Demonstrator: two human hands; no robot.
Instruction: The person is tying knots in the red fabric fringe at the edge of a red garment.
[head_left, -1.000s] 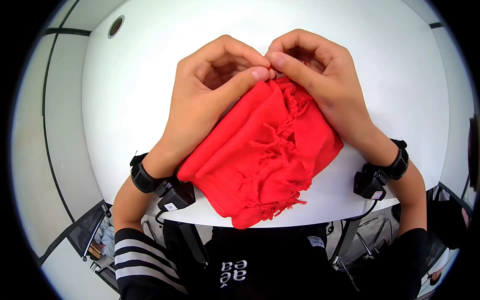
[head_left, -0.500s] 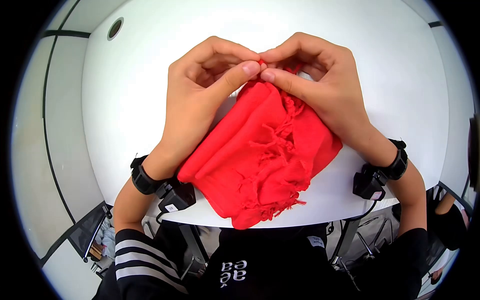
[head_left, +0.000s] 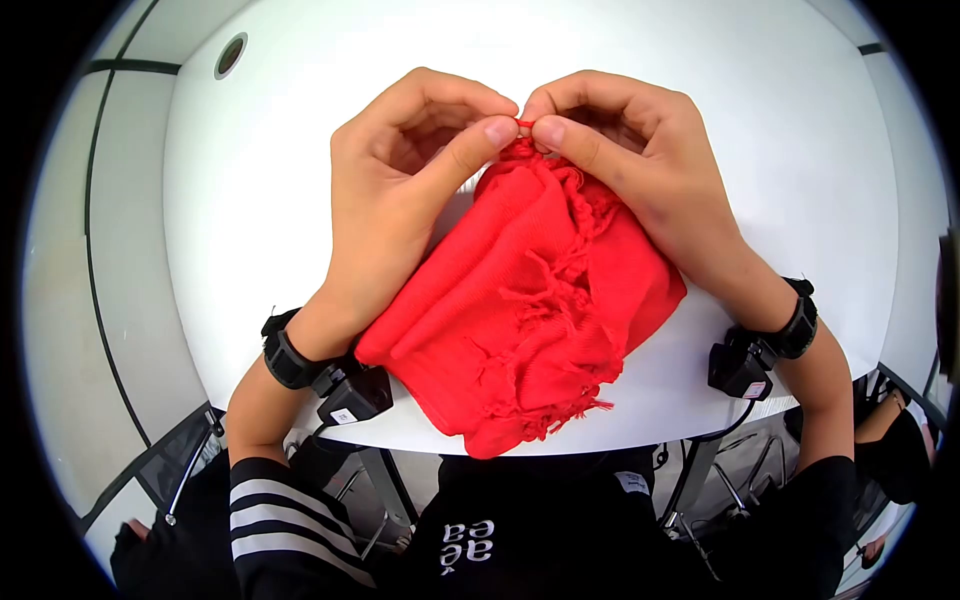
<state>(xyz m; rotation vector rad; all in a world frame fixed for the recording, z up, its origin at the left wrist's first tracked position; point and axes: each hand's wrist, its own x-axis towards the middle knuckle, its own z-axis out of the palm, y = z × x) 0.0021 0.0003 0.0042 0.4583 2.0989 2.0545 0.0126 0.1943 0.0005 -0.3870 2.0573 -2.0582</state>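
A red fringed scarf (head_left: 500, 290) lies bunched on the white table, its knotted tassels running down the middle and along the lower edge. At its far end, my left hand (head_left: 410, 160) pinches a thin red fringe strand between thumb and forefinger. My right hand (head_left: 630, 150) grips the same strand just to the right, thumb against forefinger. A short piece of the red strand (head_left: 525, 123) shows between the two pinches, above a gathered clump of tassels. The other fingers of both hands are curled.
The white table (head_left: 780, 170) has a round grommet (head_left: 231, 56) at its far left. Black boxes with cables are strapped at my left wrist (head_left: 355, 393) and right wrist (head_left: 738, 370). Other people in dark clothing are partly visible at the lower left and right edges.
My right thumb has shifted up onto the strand, and a short stretch of it now shows between my hands. A person in dark clothing has appeared at the lower left.
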